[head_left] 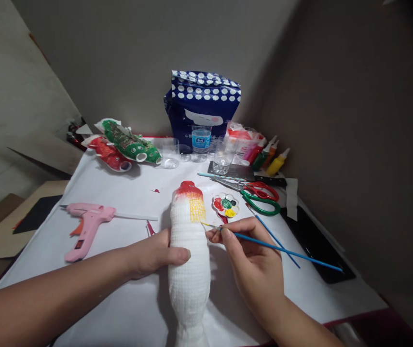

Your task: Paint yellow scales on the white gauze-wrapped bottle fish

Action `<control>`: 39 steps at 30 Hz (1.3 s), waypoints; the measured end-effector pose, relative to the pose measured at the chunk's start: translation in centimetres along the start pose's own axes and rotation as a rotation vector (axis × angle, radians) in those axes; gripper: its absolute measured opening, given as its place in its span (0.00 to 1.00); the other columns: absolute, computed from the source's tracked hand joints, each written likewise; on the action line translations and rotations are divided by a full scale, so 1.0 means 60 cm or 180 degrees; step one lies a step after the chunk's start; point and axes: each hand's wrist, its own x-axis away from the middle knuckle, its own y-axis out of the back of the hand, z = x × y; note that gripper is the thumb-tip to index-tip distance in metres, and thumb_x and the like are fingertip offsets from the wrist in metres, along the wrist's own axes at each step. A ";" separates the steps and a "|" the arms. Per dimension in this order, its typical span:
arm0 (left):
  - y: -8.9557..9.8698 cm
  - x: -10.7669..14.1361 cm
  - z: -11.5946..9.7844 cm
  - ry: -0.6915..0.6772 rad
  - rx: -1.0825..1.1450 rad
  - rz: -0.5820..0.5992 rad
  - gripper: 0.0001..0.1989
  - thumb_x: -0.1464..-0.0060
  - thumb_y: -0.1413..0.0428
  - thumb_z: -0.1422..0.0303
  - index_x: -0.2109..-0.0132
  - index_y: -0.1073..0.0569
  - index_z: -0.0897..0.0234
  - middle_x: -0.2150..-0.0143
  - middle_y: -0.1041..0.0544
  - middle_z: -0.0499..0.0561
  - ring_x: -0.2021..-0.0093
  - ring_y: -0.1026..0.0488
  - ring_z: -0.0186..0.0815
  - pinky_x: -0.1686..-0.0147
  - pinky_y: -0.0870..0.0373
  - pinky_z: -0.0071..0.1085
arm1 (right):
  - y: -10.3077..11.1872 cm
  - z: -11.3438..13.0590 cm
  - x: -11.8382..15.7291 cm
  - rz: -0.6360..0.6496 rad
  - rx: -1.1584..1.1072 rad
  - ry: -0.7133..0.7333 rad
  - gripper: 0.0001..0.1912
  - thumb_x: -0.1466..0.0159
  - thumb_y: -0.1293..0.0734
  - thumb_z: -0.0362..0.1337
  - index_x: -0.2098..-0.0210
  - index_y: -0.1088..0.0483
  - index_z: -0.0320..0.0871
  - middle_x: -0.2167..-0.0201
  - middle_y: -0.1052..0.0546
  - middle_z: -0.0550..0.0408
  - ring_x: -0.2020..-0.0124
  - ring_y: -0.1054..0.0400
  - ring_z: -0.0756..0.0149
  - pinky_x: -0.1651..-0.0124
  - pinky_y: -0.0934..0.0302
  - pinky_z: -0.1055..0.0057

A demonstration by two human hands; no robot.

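Observation:
A bottle wrapped in white gauze-like paper lies lengthwise on the white table cover. Its far end is painted red, with a yellow grid patch below. My left hand grips the bottle's left side around the middle. My right hand holds a thin blue paintbrush, whose tip touches the bottle just under the yellow patch. A small flower-shaped paint palette with red, green and yellow paint sits just beyond my right hand.
A pink glue gun lies at left. Red scissors and green scissors rest right of the palette. Two painted fish bottles, a blue dotted bag, clear cups, a water bottle and paint tubes line the back.

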 end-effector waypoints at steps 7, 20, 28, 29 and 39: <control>-0.003 -0.002 -0.004 -0.0077 -0.0084 0.0001 0.41 0.52 0.34 0.46 0.38 0.31 0.66 0.42 0.25 0.64 0.44 0.28 0.55 0.48 0.30 0.45 | 0.000 -0.002 -0.002 -0.0092 0.0035 0.0074 0.05 0.35 0.30 0.35 0.68 0.28 0.45 0.71 0.18 0.56 0.67 0.19 0.66 0.62 0.24 0.73; 0.002 0.000 0.003 0.0031 0.0034 -0.0002 0.42 0.52 0.33 0.47 0.37 0.32 0.65 0.42 0.24 0.63 0.47 0.25 0.53 0.51 0.28 0.41 | 0.001 -0.004 -0.003 -0.0001 0.0089 0.0019 0.05 0.34 0.30 0.35 0.67 0.28 0.45 0.70 0.17 0.56 0.66 0.19 0.66 0.62 0.24 0.72; 0.002 -0.003 0.002 -0.0026 0.0077 0.0059 0.41 0.51 0.33 0.48 0.36 0.32 0.64 0.39 0.26 0.64 0.44 0.26 0.54 0.45 0.30 0.47 | 0.001 -0.004 -0.002 0.0018 0.0126 0.0049 0.05 0.35 0.31 0.34 0.68 0.29 0.46 0.71 0.18 0.56 0.67 0.19 0.66 0.62 0.24 0.73; 0.002 -0.002 0.002 -0.0014 0.0092 0.0069 0.41 0.51 0.33 0.48 0.35 0.32 0.64 0.39 0.26 0.64 0.44 0.26 0.54 0.44 0.31 0.49 | 0.001 -0.004 -0.002 0.0020 0.0126 0.0053 0.05 0.35 0.31 0.34 0.68 0.29 0.46 0.71 0.18 0.56 0.67 0.19 0.66 0.62 0.25 0.73; 0.000 -0.001 0.002 0.0014 0.0053 0.0006 0.42 0.52 0.33 0.47 0.36 0.32 0.65 0.41 0.25 0.65 0.44 0.26 0.56 0.44 0.31 0.50 | -0.001 -0.001 -0.001 0.0038 0.0092 0.0037 0.05 0.35 0.30 0.34 0.68 0.28 0.46 0.71 0.18 0.57 0.67 0.19 0.67 0.62 0.25 0.74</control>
